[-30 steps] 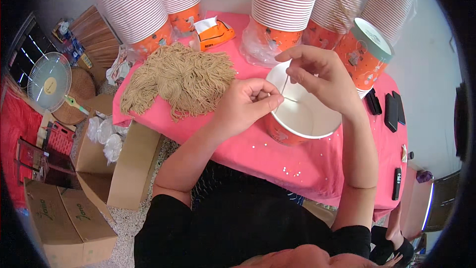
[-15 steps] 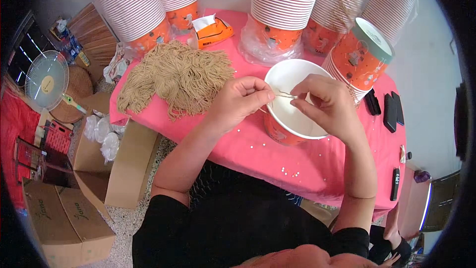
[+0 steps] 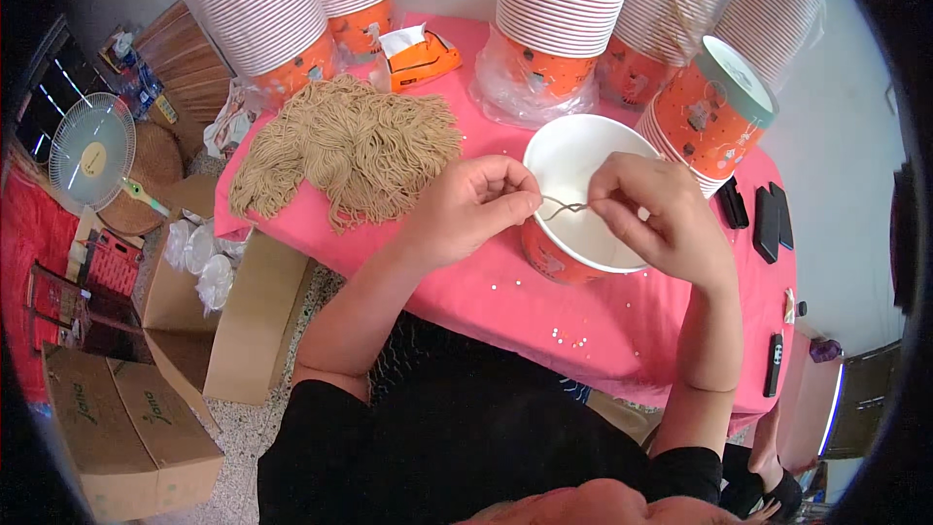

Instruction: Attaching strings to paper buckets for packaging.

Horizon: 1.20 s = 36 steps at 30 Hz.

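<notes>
A thin tan string (image 3: 564, 206) runs between my two hands above the mouth of a white-lined orange paper bucket (image 3: 556, 261). My left hand (image 3: 476, 206) pinches one end between thumb and forefinger at the bucket's left rim. From the other side, my right hand (image 3: 663, 212) pinches the string with its fingertips over the bucket's opening. The string looks crossed or looped midway, with a short tail pointing down. A large heap of tan string (image 3: 350, 151) lies on the pink-covered table (image 3: 466, 297), left of the bucket.
Tall stacks of paper buckets (image 3: 569, 0) line the back. A green-lidded orange bucket (image 3: 702, 102) tops a stack at the right. An orange tissue pack (image 3: 420, 60) sits behind the heap. Phones (image 3: 766, 224) lie at the right edge. Cardboard boxes (image 3: 248, 321) and a fan (image 3: 92, 154) stand left.
My right hand has shifted slightly right and down, and the fingertips of both hands are a little farther apart. The string now shows a crossing between them.
</notes>
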Tool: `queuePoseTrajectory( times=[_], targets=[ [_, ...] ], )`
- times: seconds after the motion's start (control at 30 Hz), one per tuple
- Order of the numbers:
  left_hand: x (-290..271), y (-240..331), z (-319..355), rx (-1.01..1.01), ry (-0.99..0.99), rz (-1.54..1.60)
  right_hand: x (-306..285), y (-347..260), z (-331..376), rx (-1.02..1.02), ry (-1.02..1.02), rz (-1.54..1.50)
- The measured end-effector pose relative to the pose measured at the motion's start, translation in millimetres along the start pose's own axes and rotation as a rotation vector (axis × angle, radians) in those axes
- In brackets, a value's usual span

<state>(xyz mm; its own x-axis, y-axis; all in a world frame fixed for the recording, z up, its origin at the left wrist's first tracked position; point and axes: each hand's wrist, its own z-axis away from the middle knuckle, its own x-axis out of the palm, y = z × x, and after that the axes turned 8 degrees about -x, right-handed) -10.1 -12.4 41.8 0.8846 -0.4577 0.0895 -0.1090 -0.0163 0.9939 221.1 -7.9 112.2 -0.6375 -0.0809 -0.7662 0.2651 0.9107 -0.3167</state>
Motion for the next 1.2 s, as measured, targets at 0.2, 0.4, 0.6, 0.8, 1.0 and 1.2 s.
queuePoseTrajectory(
  times=[0.2, 0.4, 0.6, 0.8, 1.0, 1.2],
  targets=[
    [5, 1, 2, 0.040, -0.040, 0.104, 18, 3, -18, -0.073, -0.024, 0.104],
    [7, -1, 8, 0.028, -0.012, 0.113, 23, 5, -18, -0.063, -0.016, 0.103],
    [15, -13, 3, 0.115, 0.104, 0.008, 24, 4, -18, -0.056, -0.021, 0.072],
    [17, -19, 4, 0.292, 0.277, -0.256, 23, 1, -18, 0.049, -0.071, 0.043],
    [21, -20, 7, 0.393, 0.331, -0.256, 22, 3, -17, 0.216, -0.120, -0.159],
    [25, -24, 4, 0.529, 0.339, -0.199, 20, 14, -17, 0.380, -0.202, -0.532]
  ],
)
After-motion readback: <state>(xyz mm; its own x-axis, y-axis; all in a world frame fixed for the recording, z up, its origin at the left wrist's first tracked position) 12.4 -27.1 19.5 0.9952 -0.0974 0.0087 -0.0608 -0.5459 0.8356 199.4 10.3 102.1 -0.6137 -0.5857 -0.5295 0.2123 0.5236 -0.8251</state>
